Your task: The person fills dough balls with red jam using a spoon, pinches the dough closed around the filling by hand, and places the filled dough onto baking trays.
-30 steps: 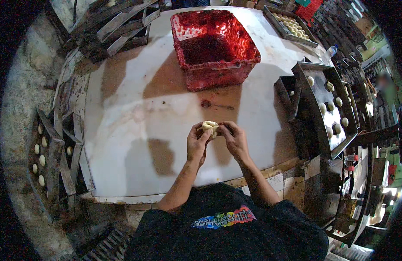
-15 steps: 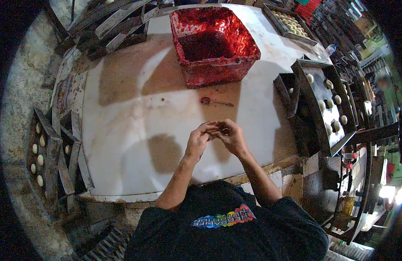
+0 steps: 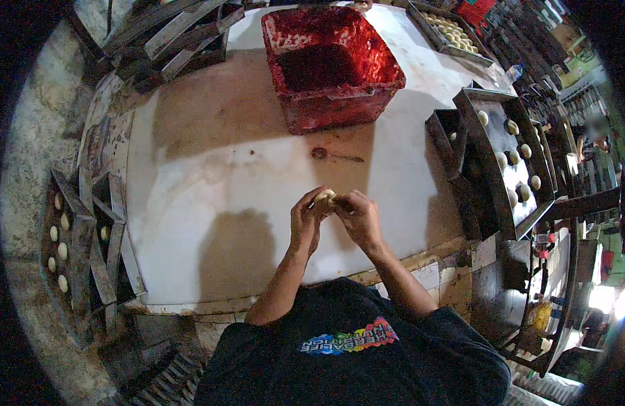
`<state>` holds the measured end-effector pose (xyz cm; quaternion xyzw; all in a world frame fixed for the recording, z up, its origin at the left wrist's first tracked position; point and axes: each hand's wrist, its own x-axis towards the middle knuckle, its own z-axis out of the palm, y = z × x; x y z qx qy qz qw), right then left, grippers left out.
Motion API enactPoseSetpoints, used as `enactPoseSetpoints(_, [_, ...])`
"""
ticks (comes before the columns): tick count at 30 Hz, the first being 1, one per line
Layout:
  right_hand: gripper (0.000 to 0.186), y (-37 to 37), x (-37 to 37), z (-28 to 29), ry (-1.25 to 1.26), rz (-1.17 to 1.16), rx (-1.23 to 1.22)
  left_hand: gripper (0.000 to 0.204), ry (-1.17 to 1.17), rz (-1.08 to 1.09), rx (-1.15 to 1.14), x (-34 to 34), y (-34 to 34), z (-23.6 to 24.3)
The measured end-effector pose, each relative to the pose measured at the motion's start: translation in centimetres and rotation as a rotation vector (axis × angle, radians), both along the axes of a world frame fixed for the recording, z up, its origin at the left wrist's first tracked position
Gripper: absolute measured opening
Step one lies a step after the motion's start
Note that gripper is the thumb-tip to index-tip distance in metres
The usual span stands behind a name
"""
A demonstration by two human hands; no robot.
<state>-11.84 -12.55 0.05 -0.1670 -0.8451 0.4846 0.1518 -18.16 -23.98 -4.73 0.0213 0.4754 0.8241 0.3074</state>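
A small pale dough ball (image 3: 324,195) is between my hands, above the near middle of the white tabletop. My left hand (image 3: 305,218) curls its fingers around it. The fingers of my right hand (image 3: 359,215) are pinched against the dough's right side, where it looks drawn out. Both hands are close together, and their fingers partly hide the dough. Beyond them, a spoon (image 3: 339,158) lies on the table, its bowl end dark red. Farther back stands a large red tub (image 3: 332,111) with a dark filling low inside and red smears on its walls.
Metal trays with dough balls stand at the right (image 3: 478,139), far right (image 3: 469,54) and left (image 3: 79,203). More stacked metal trays (image 3: 184,57) are at the far left. A clear bottle (image 3: 514,73) stands near the right trays. Another person's hand (image 3: 362,5) shows at the far edge.
The dough between my hands has come into clear view as my left hand turned it upward. My right fingers have shifted against it. Another person's hand has appeared at the far edge.
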Motion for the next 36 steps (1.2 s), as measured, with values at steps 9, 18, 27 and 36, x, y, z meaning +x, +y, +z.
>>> enactPoseSetpoints(9, [0.024,1.6,-0.7,-2.9,-0.125,-0.224,-0.2,0.041,0.268,-0.104,-0.145,0.4,0.9,1.7])
enactPoseSetpoints(18, [0.038,3.0,-0.1,-6.6,-0.054,-0.379,-1.232,0.073,-0.012,-0.229,0.277,3.1,1.9,0.2])
enactPoseSetpoints(27, [0.052,5.3,7.4,-9.1,-0.25,-0.131,0.582,0.066,0.087,-0.08,0.192,-0.5,-2.7,0.3])
enactPoseSetpoints(36, [0.029,12.7,2.0,-10.9,-0.139,-0.512,0.664,0.065,-0.026,-0.143,0.159,0.4,-2.8,0.5])
